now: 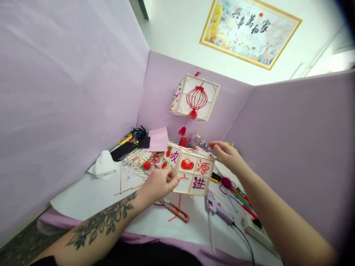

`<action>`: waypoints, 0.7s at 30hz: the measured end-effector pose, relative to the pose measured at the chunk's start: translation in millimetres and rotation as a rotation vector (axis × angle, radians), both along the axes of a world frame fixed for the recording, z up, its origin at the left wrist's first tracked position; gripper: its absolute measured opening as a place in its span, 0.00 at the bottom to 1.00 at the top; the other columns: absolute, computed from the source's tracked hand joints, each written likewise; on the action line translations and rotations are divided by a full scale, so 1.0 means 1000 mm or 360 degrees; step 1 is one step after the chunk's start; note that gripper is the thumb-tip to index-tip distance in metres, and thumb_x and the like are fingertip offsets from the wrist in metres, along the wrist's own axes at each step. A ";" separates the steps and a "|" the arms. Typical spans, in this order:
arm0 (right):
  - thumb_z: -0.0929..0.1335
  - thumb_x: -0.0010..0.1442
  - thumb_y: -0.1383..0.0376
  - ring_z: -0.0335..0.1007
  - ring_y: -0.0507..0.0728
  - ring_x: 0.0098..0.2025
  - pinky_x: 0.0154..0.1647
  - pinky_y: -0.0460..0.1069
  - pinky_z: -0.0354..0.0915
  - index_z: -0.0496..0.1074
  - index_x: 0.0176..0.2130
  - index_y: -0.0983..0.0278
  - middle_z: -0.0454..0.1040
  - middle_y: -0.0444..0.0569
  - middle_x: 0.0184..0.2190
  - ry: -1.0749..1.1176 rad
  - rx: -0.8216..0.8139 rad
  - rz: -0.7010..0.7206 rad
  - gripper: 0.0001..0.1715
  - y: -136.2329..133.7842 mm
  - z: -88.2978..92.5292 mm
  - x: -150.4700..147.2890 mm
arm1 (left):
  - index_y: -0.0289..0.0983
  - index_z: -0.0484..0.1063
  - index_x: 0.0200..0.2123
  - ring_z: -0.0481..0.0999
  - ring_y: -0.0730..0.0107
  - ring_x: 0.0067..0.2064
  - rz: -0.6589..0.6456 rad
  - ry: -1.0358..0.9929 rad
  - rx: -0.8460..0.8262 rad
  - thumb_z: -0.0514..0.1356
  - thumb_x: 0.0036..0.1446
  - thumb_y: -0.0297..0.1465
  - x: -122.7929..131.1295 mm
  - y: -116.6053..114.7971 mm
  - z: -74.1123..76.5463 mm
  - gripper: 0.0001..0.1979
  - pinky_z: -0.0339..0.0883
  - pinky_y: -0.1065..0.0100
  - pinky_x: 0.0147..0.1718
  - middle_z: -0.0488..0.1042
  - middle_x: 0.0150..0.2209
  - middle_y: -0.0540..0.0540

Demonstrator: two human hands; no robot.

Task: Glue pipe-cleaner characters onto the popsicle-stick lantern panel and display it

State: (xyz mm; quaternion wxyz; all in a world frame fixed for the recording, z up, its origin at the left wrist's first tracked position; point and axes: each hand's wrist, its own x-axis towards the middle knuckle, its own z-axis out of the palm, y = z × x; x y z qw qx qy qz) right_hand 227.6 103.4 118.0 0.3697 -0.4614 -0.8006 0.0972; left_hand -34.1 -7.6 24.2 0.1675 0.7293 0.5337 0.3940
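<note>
My left hand is closed on the lower left edge of a small box-shaped lantern with a thin stick frame and white panels. Its front panels carry red and purple yarn characters and a red ingot shape; strawberry shapes decorate its left side. My right hand is by the lantern's upper right corner, fingers stretched out to the left. Whether it touches the lantern is unclear. Below the lantern, orange-handled scissors and a lilac glue gun lie on the white tabletop.
A larger lantern with a red yarn design hangs against the lilac partition. Left lie tissues, thin sticks, a red yarn ball and pink paper. At right are a dark red yarn ball, pens and a power strip.
</note>
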 end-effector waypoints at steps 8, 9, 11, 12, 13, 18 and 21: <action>0.71 0.51 0.64 0.72 0.60 0.48 0.46 0.49 0.67 0.74 0.47 0.62 0.75 0.52 0.49 -0.1245 -0.0291 0.0170 0.21 0.054 0.027 -0.057 | 0.40 0.60 0.26 0.67 0.70 0.24 0.0010 0.0200 -0.0109 0.53 0.57 0.40 -0.007 -0.005 0.004 0.12 0.53 0.69 0.26 0.69 0.21 0.52; 0.73 0.48 0.64 0.72 0.62 0.49 0.46 0.51 0.67 0.74 0.46 0.63 0.76 0.53 0.48 -0.1257 -0.0290 0.0154 0.23 0.060 0.024 -0.064 | 0.40 0.60 0.26 0.67 0.70 0.24 0.0010 0.0221 -0.0115 0.53 0.57 0.40 -0.007 -0.004 0.004 0.12 0.53 0.69 0.26 0.68 0.20 0.52; 0.75 0.44 0.64 0.71 0.64 0.49 0.47 0.51 0.65 0.76 0.40 0.63 0.76 0.54 0.46 -0.1257 -0.0272 0.0145 0.20 0.068 0.016 -0.073 | 0.40 0.60 0.26 0.66 0.70 0.24 0.0010 0.0247 -0.0110 0.53 0.57 0.41 -0.007 -0.003 0.004 0.13 0.53 0.69 0.26 0.67 0.20 0.52; 0.75 0.43 0.66 0.71 0.65 0.49 0.47 0.51 0.65 0.76 0.37 0.63 0.77 0.55 0.44 -0.1238 -0.0261 0.0133 0.17 0.070 0.013 -0.076 | 0.40 0.60 0.26 0.66 0.70 0.24 0.0008 0.0257 -0.0101 0.53 0.58 0.41 -0.007 -0.003 0.005 0.13 0.53 0.69 0.26 0.67 0.20 0.52; 0.74 0.43 0.67 0.71 0.65 0.49 0.47 0.51 0.64 0.76 0.33 0.64 0.77 0.54 0.42 -0.1205 -0.0247 0.0119 0.13 0.072 0.012 -0.078 | 0.40 0.59 0.25 0.66 0.70 0.24 0.0009 0.0268 -0.0089 0.53 0.58 0.41 -0.007 -0.002 0.005 0.13 0.53 0.69 0.26 0.67 0.20 0.53; 0.68 0.52 0.70 0.73 0.59 0.40 0.39 0.48 0.65 0.70 0.34 0.64 0.77 0.52 0.35 -0.0801 -0.0156 -0.0011 0.05 0.074 0.032 -0.074 | 0.40 0.59 0.24 0.65 0.71 0.23 0.0010 0.0276 -0.0059 0.53 0.57 0.42 -0.006 -0.001 0.006 0.14 0.53 0.69 0.26 0.65 0.19 0.54; 0.62 0.59 0.71 0.69 0.52 0.28 0.30 0.46 0.66 0.64 0.40 0.63 0.72 0.45 0.26 -0.0496 -0.0176 -0.0040 0.07 0.070 0.065 -0.068 | 0.40 0.59 0.24 0.65 0.71 0.23 0.0013 0.0254 -0.0050 0.53 0.57 0.42 -0.006 0.000 0.006 0.14 0.53 0.70 0.25 0.65 0.19 0.54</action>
